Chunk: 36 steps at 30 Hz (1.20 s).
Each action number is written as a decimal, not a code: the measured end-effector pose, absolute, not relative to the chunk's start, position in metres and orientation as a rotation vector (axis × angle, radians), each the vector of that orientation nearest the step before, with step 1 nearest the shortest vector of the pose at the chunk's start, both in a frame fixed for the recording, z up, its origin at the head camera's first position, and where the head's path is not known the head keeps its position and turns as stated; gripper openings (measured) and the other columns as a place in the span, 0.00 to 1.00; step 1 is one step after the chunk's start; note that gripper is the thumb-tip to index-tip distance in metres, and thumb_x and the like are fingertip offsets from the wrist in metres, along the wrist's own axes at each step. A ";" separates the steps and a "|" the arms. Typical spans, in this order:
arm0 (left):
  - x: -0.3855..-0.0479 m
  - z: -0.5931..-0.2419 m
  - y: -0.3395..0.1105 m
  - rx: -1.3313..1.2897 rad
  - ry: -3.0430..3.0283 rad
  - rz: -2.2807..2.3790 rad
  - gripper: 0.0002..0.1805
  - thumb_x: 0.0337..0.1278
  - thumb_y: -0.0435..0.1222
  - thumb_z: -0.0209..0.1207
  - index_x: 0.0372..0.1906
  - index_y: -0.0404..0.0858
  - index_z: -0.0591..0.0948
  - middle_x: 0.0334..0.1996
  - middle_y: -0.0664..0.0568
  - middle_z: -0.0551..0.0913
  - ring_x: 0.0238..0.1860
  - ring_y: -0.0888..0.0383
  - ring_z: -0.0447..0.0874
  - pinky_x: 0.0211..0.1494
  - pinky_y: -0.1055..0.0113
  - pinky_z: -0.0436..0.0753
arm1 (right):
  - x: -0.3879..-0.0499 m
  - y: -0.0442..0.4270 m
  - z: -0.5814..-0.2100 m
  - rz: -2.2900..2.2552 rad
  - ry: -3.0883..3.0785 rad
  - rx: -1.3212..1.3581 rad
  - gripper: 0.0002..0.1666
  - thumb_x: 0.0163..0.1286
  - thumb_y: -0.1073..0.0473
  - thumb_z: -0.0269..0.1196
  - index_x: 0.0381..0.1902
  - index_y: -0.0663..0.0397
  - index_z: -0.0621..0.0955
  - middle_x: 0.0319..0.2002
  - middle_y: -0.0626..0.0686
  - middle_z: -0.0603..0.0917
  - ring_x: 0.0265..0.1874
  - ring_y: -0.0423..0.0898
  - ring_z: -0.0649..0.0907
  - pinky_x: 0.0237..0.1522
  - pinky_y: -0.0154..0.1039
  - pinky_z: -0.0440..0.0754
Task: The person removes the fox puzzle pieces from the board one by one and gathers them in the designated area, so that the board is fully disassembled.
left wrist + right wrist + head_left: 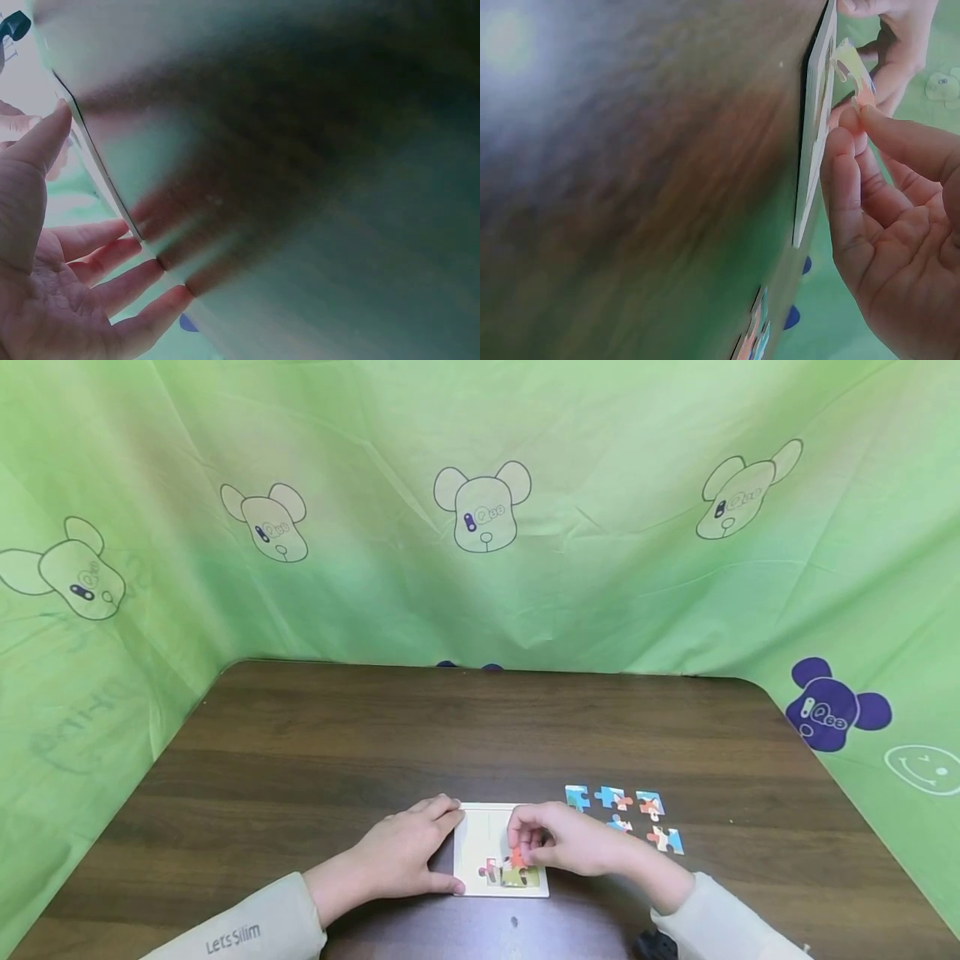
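A pale puzzle tray lies near the front of the table. My left hand rests along its left side, thumb at the lower corner and fingertips at the upper corner. The left wrist view shows these fingers fairly straight against the tray's edge. Over the tray's lower right part, my right hand pinches a jigsaw piece between thumb and fingertips. The piece is tilted, with red and yellow-green on it. Another jigsaw piece lies in the tray's lower part; the pinching fingers partly hide what is beside it.
Several loose jigsaw pieces lie on the brown table right of the tray, some partly behind my right hand. A small black object is by the right sleeve. Green cloth hangs behind and at both sides.
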<state>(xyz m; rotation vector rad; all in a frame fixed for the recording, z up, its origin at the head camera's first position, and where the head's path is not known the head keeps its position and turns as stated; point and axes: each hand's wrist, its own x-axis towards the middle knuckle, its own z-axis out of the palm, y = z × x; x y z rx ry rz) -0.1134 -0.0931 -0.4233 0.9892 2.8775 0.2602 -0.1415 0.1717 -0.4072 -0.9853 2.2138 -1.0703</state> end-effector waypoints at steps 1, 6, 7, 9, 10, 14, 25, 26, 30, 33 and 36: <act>-0.113 -0.423 -0.093 0.991 2.877 0.258 0.48 0.46 0.65 0.67 0.67 0.38 0.74 0.66 0.51 0.73 0.67 0.52 0.73 0.54 0.54 0.83 | -0.141 0.174 -0.407 -1.073 2.217 -0.974 0.10 0.64 0.72 0.62 0.36 0.53 0.78 0.27 0.42 0.78 0.29 0.32 0.75 0.34 0.29 0.77; -0.114 -0.424 -0.093 0.999 2.881 0.245 0.48 0.46 0.65 0.67 0.67 0.38 0.74 0.66 0.51 0.73 0.67 0.52 0.73 0.54 0.55 0.83 | -0.140 0.187 -0.405 -1.093 2.225 -0.936 0.08 0.66 0.70 0.62 0.37 0.52 0.78 0.28 0.43 0.77 0.31 0.32 0.76 0.34 0.30 0.78; -0.114 -0.424 -0.093 1.002 2.882 0.244 0.48 0.46 0.65 0.67 0.67 0.38 0.74 0.66 0.51 0.73 0.67 0.52 0.73 0.54 0.55 0.83 | -0.139 0.189 -0.405 -1.097 2.227 -0.931 0.08 0.66 0.70 0.62 0.37 0.52 0.78 0.29 0.43 0.78 0.31 0.32 0.76 0.34 0.30 0.78; -0.113 -0.424 -0.093 1.007 2.885 0.245 0.48 0.46 0.65 0.66 0.67 0.38 0.74 0.66 0.51 0.73 0.67 0.52 0.73 0.54 0.55 0.83 | -0.139 0.195 -0.406 -1.107 2.235 -0.946 0.08 0.66 0.69 0.63 0.37 0.52 0.78 0.30 0.43 0.78 0.32 0.32 0.76 0.34 0.30 0.79; -0.113 -0.424 -0.093 1.007 2.885 0.247 0.48 0.46 0.65 0.66 0.67 0.38 0.74 0.66 0.51 0.73 0.67 0.53 0.73 0.54 0.55 0.83 | -0.138 0.198 -0.406 -1.112 2.240 -0.954 0.07 0.66 0.69 0.63 0.38 0.52 0.78 0.30 0.43 0.78 0.32 0.32 0.76 0.34 0.31 0.79; -0.113 -0.424 -0.094 1.004 2.881 0.255 0.48 0.46 0.65 0.67 0.67 0.38 0.74 0.66 0.52 0.73 0.67 0.53 0.73 0.53 0.55 0.84 | -0.137 0.209 -0.405 -1.129 2.254 -0.970 0.07 0.67 0.68 0.63 0.38 0.52 0.78 0.31 0.44 0.79 0.32 0.32 0.76 0.34 0.30 0.79; -0.113 -0.424 -0.093 0.973 2.882 0.236 0.48 0.46 0.65 0.66 0.68 0.38 0.73 0.68 0.51 0.72 0.69 0.51 0.72 0.56 0.53 0.83 | -0.132 0.235 -0.404 -1.161 2.278 -0.954 0.06 0.67 0.66 0.64 0.37 0.51 0.79 0.31 0.45 0.81 0.31 0.32 0.77 0.33 0.30 0.78; -0.113 -0.424 -0.093 0.975 2.882 0.235 0.48 0.46 0.65 0.66 0.68 0.38 0.73 0.68 0.51 0.72 0.69 0.51 0.72 0.56 0.53 0.83 | -0.131 0.237 -0.404 -1.169 2.276 -0.958 0.05 0.67 0.66 0.64 0.37 0.51 0.79 0.30 0.46 0.81 0.31 0.32 0.77 0.33 0.30 0.79; -0.113 -0.424 -0.093 0.974 2.881 0.234 0.48 0.46 0.65 0.66 0.68 0.38 0.73 0.68 0.51 0.72 0.69 0.51 0.72 0.55 0.53 0.83 | -0.129 0.245 -0.403 -1.200 2.253 -0.975 0.04 0.68 0.67 0.63 0.38 0.53 0.78 0.31 0.49 0.82 0.30 0.35 0.79 0.33 0.31 0.79; -0.113 -0.424 -0.093 0.969 2.877 0.237 0.48 0.47 0.65 0.66 0.68 0.38 0.73 0.68 0.51 0.72 0.69 0.51 0.72 0.55 0.53 0.83 | -0.127 0.250 -0.403 -1.200 2.251 -0.969 0.04 0.68 0.66 0.63 0.38 0.52 0.79 0.31 0.49 0.83 0.30 0.36 0.80 0.33 0.31 0.80; -0.113 -0.423 -0.093 0.968 2.876 0.236 0.48 0.47 0.65 0.66 0.68 0.38 0.73 0.68 0.51 0.72 0.69 0.51 0.72 0.55 0.53 0.83 | -0.126 0.254 -0.404 -1.187 2.263 -0.964 0.04 0.67 0.66 0.63 0.38 0.52 0.79 0.30 0.48 0.82 0.30 0.36 0.79 0.33 0.30 0.79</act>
